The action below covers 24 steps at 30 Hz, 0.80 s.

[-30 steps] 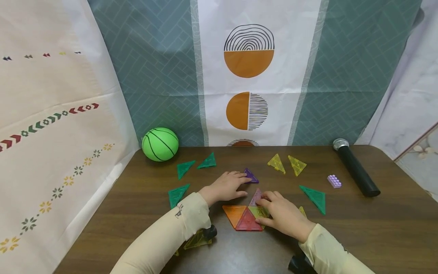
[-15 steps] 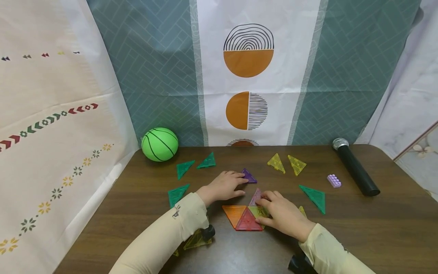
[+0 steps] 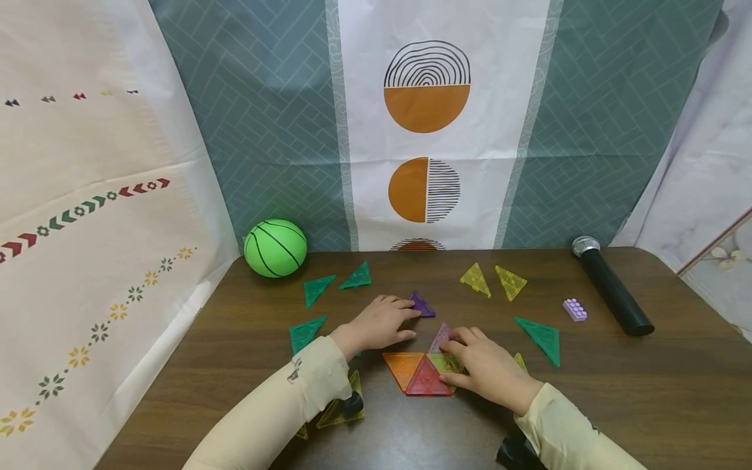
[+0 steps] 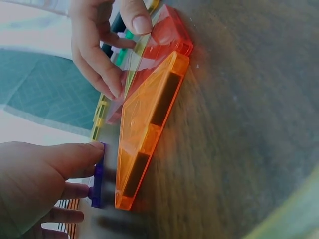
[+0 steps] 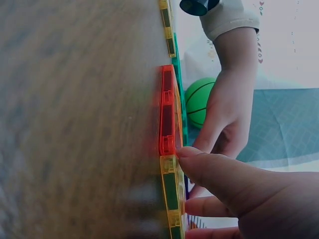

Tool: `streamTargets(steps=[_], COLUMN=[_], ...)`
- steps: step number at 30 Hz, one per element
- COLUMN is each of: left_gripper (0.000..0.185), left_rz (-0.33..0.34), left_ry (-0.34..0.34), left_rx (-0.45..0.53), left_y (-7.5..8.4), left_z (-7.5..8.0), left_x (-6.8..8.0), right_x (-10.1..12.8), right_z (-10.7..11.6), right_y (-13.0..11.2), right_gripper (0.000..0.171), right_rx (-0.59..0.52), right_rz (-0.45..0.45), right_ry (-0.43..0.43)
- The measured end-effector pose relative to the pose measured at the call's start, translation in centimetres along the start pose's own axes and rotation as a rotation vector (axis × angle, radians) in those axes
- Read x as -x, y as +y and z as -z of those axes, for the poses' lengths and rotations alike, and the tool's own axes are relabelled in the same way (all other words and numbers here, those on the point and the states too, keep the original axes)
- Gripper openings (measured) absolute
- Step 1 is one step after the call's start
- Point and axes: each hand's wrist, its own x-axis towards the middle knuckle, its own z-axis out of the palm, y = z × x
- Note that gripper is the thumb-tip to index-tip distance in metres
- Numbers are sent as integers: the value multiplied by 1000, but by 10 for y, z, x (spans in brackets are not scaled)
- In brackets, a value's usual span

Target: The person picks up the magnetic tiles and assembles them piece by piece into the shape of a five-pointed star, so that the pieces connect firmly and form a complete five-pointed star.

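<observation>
On the brown table lies a flat cluster of clear triangle tiles: orange, red, yellow-green and pink. My right hand rests on the yellow-green and pink tiles, fingertips pressing down. The left wrist view shows its thumb at the red tile's edge. My left hand lies flat just left of the cluster. Its straight fingers touch a small purple triangle, which also shows in the left wrist view.
A green ball sits at the back left. A black microphone and a lilac brick lie at the right. Loose green triangles and yellow triangles are scattered around the cluster.
My left hand has slid the purple triangle a little to the left, and that arm has drawn back slightly. The right hand and the cluster have stayed put.
</observation>
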Motion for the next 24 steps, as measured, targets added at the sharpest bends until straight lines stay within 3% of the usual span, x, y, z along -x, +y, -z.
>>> streamTargets(steps=[24], left_gripper=[46], left_rz=[-14], left_ry=[42], left_rx=[-39], left_y=[5], left_z=[-1], left_x=[22], right_x=[0], right_z=[0], right_y=[0], right_gripper=[52], right_rx=[-4], right_rz=[-12], right_ry=[-18])
